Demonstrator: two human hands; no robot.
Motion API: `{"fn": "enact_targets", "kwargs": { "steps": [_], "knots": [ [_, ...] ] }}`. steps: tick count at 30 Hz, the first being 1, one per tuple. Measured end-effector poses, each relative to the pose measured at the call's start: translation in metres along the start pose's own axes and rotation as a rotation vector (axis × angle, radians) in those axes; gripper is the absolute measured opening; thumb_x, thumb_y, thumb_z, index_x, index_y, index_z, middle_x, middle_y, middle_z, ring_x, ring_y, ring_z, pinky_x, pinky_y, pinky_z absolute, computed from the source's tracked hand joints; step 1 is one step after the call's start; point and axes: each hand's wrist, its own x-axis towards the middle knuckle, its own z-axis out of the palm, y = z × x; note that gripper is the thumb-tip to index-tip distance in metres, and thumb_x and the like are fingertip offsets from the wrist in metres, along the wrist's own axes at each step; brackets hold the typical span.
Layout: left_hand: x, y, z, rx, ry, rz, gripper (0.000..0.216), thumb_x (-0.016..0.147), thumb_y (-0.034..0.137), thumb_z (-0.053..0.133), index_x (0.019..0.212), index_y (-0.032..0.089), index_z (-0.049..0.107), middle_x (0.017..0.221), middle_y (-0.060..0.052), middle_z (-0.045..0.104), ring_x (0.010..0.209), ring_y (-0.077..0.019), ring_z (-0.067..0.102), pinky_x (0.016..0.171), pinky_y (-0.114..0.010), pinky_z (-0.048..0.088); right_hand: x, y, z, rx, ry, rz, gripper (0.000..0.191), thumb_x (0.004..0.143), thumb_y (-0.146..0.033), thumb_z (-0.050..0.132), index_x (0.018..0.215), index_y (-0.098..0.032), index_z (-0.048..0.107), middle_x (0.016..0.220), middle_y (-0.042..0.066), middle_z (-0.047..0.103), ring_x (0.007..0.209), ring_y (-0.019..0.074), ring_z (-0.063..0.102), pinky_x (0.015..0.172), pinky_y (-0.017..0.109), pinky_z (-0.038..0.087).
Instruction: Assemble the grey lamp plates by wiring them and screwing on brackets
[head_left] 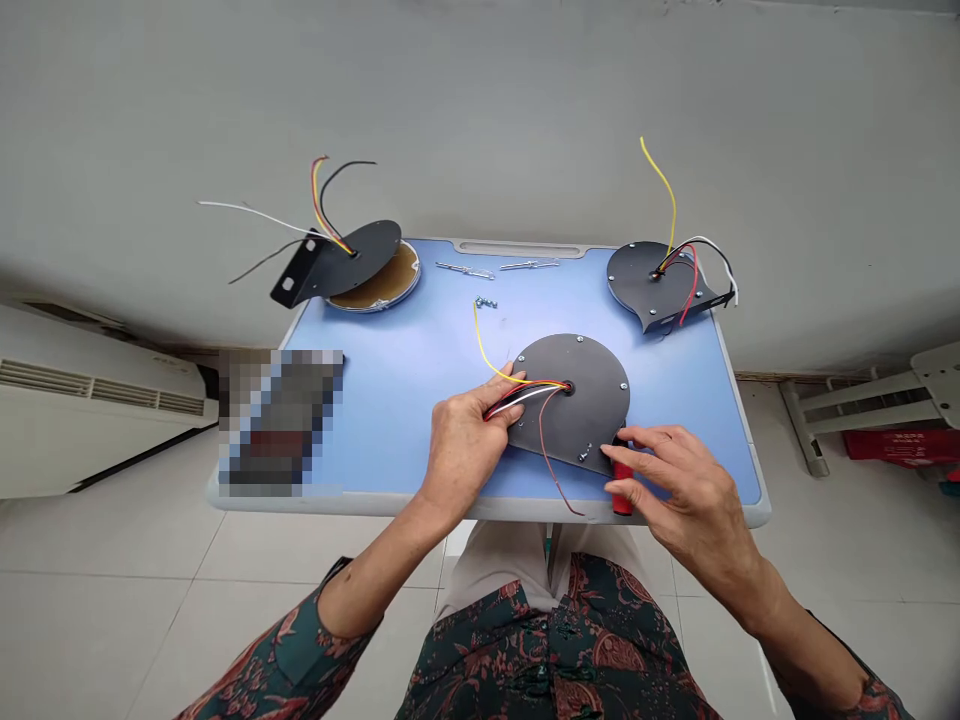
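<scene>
A round black metal plate (581, 400) with coloured wires coming out of its centre hole lies on the small blue table (390, 370) in front of me. My left hand (465, 445) rests on the plate's left edge, fingers closed over the bundle of wires (525, 392). My right hand (679, 490) is at the plate's lower right edge, fingers wrapped round a red-handled tool (621, 488), probably a screwdriver, lying on the table.
Two more black plates with wires sit at the back: one (341, 262) tilted over a round gold-coloured disc (382, 280) at left, one (660, 285) at right. Loose screws (485, 301) and thin metal clips (465, 269) lie near the far edge. A blurred object (277, 420) sits at left.
</scene>
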Motion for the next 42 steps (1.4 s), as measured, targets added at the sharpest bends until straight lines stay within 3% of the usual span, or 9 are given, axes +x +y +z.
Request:
{"fn": "enact_targets", "kwargs": {
  "steps": [7,12,16,20,25,28,35,42],
  "knots": [
    [0.001,0.001,0.002,-0.014,0.023,-0.005,0.041,0.077,0.006,0.067,0.106,0.031,0.080,0.124,0.005,0.073,0.130,-0.0274,0.062,0.125,-0.050,0.036,0.022,0.000,-0.018,-0.089,0.012,-0.113,0.019,0.098,-0.018,0.059,0.099,-0.022,0.077,0.092,0.005,0.076,0.080,0.0180,0.062,0.074,0.035,0.050],
    [0.001,0.004,0.004,0.025,0.038,-0.010,0.040,0.077,0.005,0.067,0.105,0.030,0.081,0.124,0.004,0.073,0.128,-0.0280,0.063,0.122,-0.049,0.040,0.048,0.003,-0.004,-0.028,-0.270,-0.397,0.038,0.097,-0.002,0.043,0.096,-0.020,0.075,0.088,0.003,0.073,0.072,0.0142,0.054,0.064,0.029,0.044],
    [0.001,0.004,0.004,0.004,0.027,0.004,0.041,0.076,0.005,0.065,0.104,0.030,0.081,0.124,0.005,0.073,0.128,-0.0278,0.063,0.122,-0.048,0.040,0.057,0.010,0.004,-0.068,-0.353,-0.521,0.034,0.096,-0.001,0.045,0.087,-0.019,0.073,0.084,0.003,0.070,0.070,0.0135,0.052,0.064,0.028,0.041],
    [0.002,0.002,0.004,-0.005,0.026,-0.003,0.040,0.076,0.005,0.067,0.103,0.031,0.081,0.121,0.004,0.075,0.128,-0.0283,0.064,0.122,-0.048,0.039,0.053,0.016,-0.001,-0.065,-0.329,-0.466,0.033,0.097,-0.003,0.044,0.081,-0.019,0.069,0.077,0.002,0.068,0.066,0.0120,0.052,0.061,0.026,0.041],
    [0.002,0.002,0.004,0.012,0.039,0.004,0.042,0.075,0.004,0.067,0.103,0.033,0.081,0.120,0.006,0.075,0.127,-0.0285,0.064,0.121,-0.048,0.042,0.044,0.020,-0.008,0.169,-0.217,-0.212,0.020,0.097,-0.014,0.056,0.087,-0.020,0.072,0.078,0.000,0.074,0.069,0.0116,0.066,0.067,0.025,0.052],
    [0.002,0.003,0.005,0.049,0.040,0.000,0.041,0.077,0.005,0.068,0.106,0.031,0.080,0.122,0.004,0.074,0.128,-0.0288,0.064,0.119,-0.047,0.043,0.042,0.017,-0.002,0.239,-0.140,-0.143,0.018,0.093,-0.011,0.059,0.086,-0.020,0.073,0.079,0.000,0.075,0.069,0.0115,0.068,0.067,0.024,0.054],
    [0.003,0.001,0.005,0.049,0.024,0.011,0.041,0.077,0.006,0.067,0.106,0.032,0.080,0.124,0.003,0.073,0.126,-0.0270,0.065,0.119,-0.046,0.043,0.042,0.014,0.016,0.190,-0.040,-0.317,0.018,0.095,-0.009,0.058,0.088,-0.019,0.071,0.080,0.002,0.076,0.068,0.0121,0.063,0.067,0.027,0.052],
    [0.003,0.003,0.006,0.098,0.020,0.008,0.041,0.078,0.005,0.067,0.107,0.031,0.080,0.122,0.003,0.074,0.125,-0.0265,0.066,0.117,-0.042,0.046,0.043,0.023,0.015,0.115,-0.071,-0.398,0.019,0.094,-0.006,0.059,0.083,-0.019,0.066,0.084,0.001,0.075,0.068,0.0122,0.056,0.067,0.028,0.047]
  ]
}}
